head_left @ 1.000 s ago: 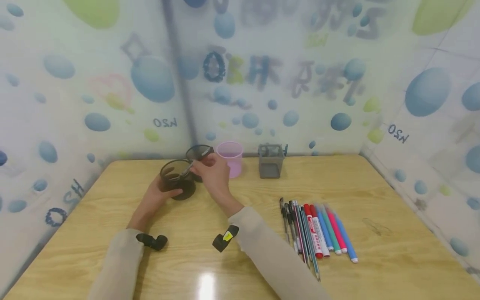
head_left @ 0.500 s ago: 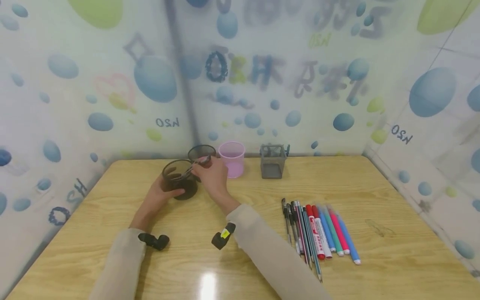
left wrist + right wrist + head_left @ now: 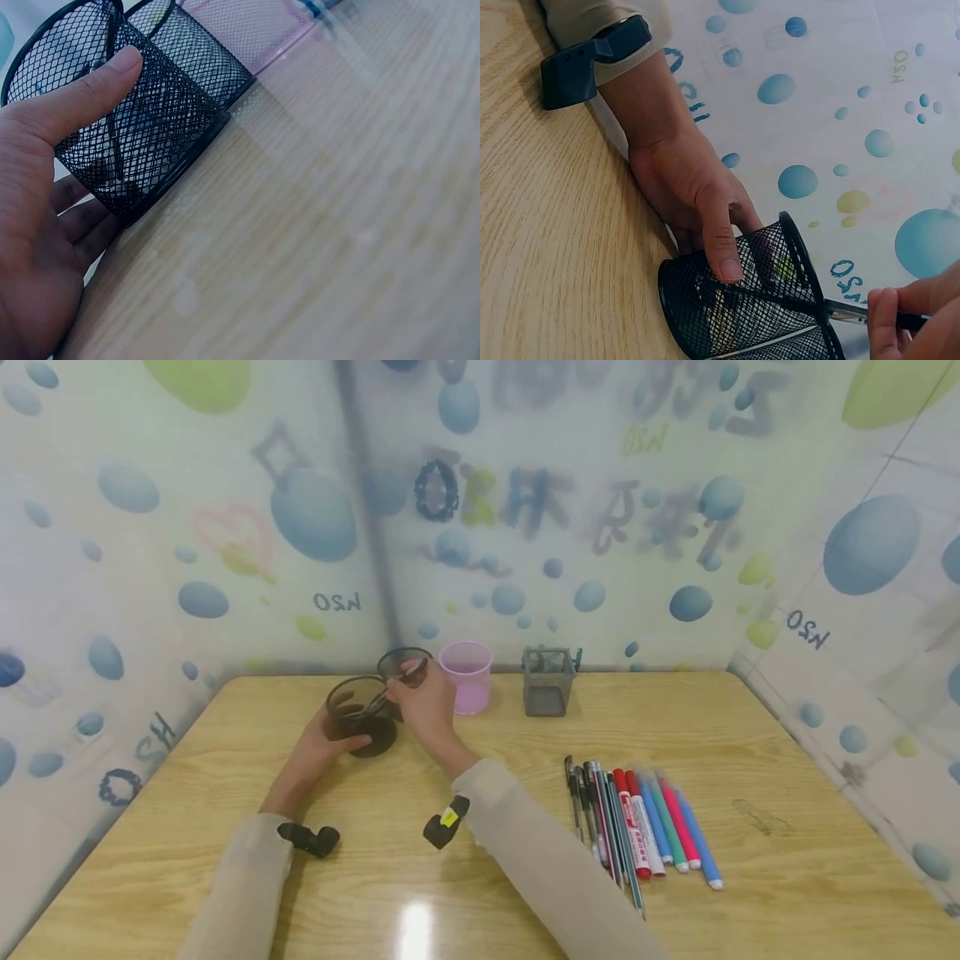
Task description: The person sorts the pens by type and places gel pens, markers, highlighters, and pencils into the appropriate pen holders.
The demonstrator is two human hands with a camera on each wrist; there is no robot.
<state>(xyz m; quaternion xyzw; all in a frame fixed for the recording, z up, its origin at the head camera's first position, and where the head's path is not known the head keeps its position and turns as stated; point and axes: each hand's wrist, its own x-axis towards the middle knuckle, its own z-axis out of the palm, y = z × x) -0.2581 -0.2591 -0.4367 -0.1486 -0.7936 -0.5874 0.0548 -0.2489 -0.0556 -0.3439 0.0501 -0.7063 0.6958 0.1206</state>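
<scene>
My left hand grips a round black mesh pen cup from its left side, the thumb across the front and the other fingers behind and below. The cup stands near the back left of the table. Above its mouth, my right hand pinches a slim pen with a silver part and a black end. The pen slants down over the rim, and its lower length shows through the mesh inside the cup. A second black mesh cup stands just behind, partly hidden by my right hand.
To the right along the wall stand a pink mesh cup and a grey square mesh holder. Black pens, pencils, red-and-white markers and coloured felt-tip pens lie side by side on the table's right half.
The right hand keeps the pen at the cup's mouth, its tilt dipping slightly and then rising again. The left hand stays on the cup. The head view has shifted a little.
</scene>
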